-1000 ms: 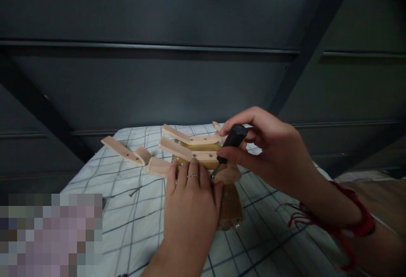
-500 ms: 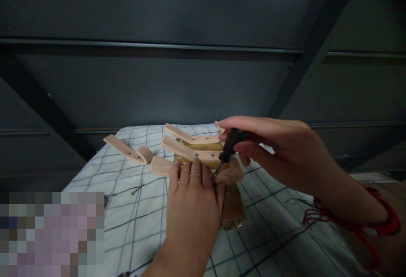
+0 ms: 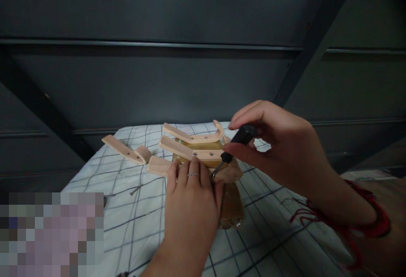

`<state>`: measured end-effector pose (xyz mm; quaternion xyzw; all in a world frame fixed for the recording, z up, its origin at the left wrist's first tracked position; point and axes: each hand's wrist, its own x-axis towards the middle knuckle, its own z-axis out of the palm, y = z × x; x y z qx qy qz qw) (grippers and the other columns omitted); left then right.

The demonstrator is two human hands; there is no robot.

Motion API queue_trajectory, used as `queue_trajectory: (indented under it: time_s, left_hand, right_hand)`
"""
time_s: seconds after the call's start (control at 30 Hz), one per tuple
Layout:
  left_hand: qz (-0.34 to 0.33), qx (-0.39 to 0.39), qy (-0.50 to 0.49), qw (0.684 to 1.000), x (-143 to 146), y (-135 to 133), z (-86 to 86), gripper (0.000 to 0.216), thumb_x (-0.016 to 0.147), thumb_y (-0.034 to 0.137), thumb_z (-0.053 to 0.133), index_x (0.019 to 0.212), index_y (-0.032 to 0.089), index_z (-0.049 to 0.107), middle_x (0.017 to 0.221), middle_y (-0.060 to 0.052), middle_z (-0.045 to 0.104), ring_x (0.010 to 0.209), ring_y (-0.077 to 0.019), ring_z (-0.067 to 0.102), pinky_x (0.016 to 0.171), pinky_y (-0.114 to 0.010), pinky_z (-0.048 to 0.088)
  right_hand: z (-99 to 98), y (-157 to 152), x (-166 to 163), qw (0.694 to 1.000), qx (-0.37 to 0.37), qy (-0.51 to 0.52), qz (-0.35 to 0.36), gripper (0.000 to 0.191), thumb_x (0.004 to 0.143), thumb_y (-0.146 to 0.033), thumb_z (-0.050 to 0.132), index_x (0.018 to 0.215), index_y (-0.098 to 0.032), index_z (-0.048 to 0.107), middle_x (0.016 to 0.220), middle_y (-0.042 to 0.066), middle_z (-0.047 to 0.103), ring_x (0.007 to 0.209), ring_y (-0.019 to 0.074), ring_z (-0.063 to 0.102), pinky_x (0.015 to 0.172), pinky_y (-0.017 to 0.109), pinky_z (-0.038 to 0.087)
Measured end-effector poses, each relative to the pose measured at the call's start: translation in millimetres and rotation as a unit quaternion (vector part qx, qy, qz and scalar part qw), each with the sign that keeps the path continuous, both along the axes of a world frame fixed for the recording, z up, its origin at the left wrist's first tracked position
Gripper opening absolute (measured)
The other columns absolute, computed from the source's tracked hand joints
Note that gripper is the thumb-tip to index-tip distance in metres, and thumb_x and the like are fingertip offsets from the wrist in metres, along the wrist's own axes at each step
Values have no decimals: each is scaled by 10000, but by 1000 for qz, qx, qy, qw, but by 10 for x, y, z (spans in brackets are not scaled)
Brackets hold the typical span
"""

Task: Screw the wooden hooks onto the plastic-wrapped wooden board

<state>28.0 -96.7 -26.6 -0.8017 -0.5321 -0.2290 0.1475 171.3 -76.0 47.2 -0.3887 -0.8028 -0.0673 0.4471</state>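
My right hand [image 3: 282,141] grips a black-handled screwdriver [image 3: 243,135], tilted, its metal tip at the nearest wooden hook [image 3: 159,165]. My left hand [image 3: 193,203] presses that hook down, fingers across its middle and thumb along the near side; part of the hook is hidden under it. The hook lies across a brown block [image 3: 233,209] that looks wrapped in clear plastic or tape. Two more pale wooden hooks lie across the block behind it: a middle hook [image 3: 177,146] and a far hook [image 3: 179,132], each showing two holes.
Another wooden hook [image 3: 119,147] lies on the checked cloth [image 3: 127,234] at the left. A small, thin screw-like piece [image 3: 135,190] rests nearer. Dark panels [image 3: 158,86] stand behind the cloth-covered surface. A blurred-out patch [image 3: 50,234] fills the lower left.
My right hand has turned and its fingers have lifted around the screwdriver handle, which leans further right. The far hook's curled end now shows. My left hand keeps its place on the hook.
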Motion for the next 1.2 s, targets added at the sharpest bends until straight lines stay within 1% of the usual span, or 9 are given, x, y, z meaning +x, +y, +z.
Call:
queue_trajectory:
  time_s: [0.1, 0.27, 0.4, 0.5, 0.6, 0.73, 0.83, 0.97, 1.2]
  left_hand:
    - [2, -3, -4, 1000, 12, -2, 9, 340, 843, 306, 455, 1033, 78, 621, 1099, -142, 624, 1028, -307, 553, 958, -488, 328]
    - [4, -9, -5, 1000, 22, -8, 18, 333, 846, 308, 451, 1026, 88, 623, 1113, -146, 617, 1031, -302, 552, 965, -483, 324]
    - [4, -6, -7, 1000, 13, -6, 9, 325, 840, 304, 461, 1012, 88, 632, 1101, -141, 624, 1029, -299, 556, 967, -477, 326]
    - [4, 1, -7, 1000, 5, 4, -4, 320, 836, 303, 465, 1004, 90, 635, 1097, -139, 627, 1027, -302, 558, 963, -479, 330]
    - [6, -1, -5, 1000, 3, 11, -12, 325, 840, 305, 456, 1004, 89, 635, 1105, -142, 624, 1030, -304, 558, 963, -488, 327]
    - [2, -2, -2, 1000, 1, 7, -17, 346, 842, 310, 449, 1028, 80, 628, 1102, -141, 628, 1024, -299, 563, 963, -490, 330]
    - [4, -3, -3, 1000, 1, 5, -14, 340, 840, 302, 453, 1027, 81, 631, 1095, -138, 632, 1017, -296, 568, 963, -491, 332]
    - [5, 7, -4, 1000, 7, 10, -2, 353, 830, 310, 471, 1038, 70, 626, 1088, -147, 632, 1015, -306, 567, 951, -493, 344]
    - [5, 0, -4, 1000, 15, -1, 8, 334, 832, 298, 470, 1023, 76, 630, 1088, -140, 632, 1008, -300, 566, 958, -483, 333]
  right_hand:
    - [-7, -23, -10, 1000, -6, 17, 25, 163, 755, -252, 629, 867, -222, 515, 806, -9, 634, 544, 101, 554, 497, 233, 454]
    - [30, -45, 19, 1000, -6, -20, 14, 85, 786, -299, 607, 799, -232, 557, 765, -19, 655, 528, 103, 560, 528, 240, 460]
    - [62, -28, 63, 996, -17, -69, 46, 228, 894, -268, 422, 1024, -176, 585, 890, 40, 673, 676, 135, 624, 643, 270, 490]
    - [62, -19, 78, 994, -30, -84, 66, 273, 887, -213, 422, 1119, -192, 565, 904, 30, 676, 701, 138, 633, 642, 274, 498]
    - [59, -29, 74, 995, -29, -69, 66, 254, 859, -179, 471, 1082, -200, 590, 909, 12, 686, 669, 125, 630, 628, 261, 499]
    - [59, -56, 54, 997, -25, -57, 49, 209, 846, -232, 507, 1014, -172, 615, 904, 18, 693, 561, 96, 595, 571, 236, 480]
    - [54, -62, 39, 998, -6, -53, 22, 180, 822, -280, 551, 956, -179, 616, 744, -6, 670, 523, 98, 566, 518, 230, 447]
    - [31, -46, 25, 1000, 1, -20, -3, 156, 788, -320, 599, 883, -196, 595, 568, -52, 560, 465, 90, 520, 465, 223, 403]
    - [-16, -21, -19, 998, -35, 47, 8, 250, 758, -431, 608, 820, -196, 550, 609, -36, 587, 420, 78, 504, 407, 220, 380]
